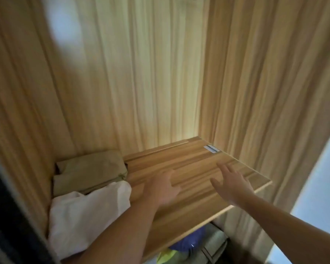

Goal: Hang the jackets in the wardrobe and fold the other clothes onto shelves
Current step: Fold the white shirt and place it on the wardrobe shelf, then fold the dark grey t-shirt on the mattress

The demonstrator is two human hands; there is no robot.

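Over wooden shelf (189,168), left hand (163,187) and right hand (232,182) spread, holding nothing.

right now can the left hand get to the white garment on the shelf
Probably yes. The left hand is open over the bare shelf, just right of the white garment, and nothing lies between them. The right hand is off to the other side.

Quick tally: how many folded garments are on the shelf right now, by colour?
Khaki folded garment, at the back left of the shelf: 1
White folded garment, in front of it: 1
Total: 2
Both hands, left hand and right hand, are above the bare wood and hold nothing.
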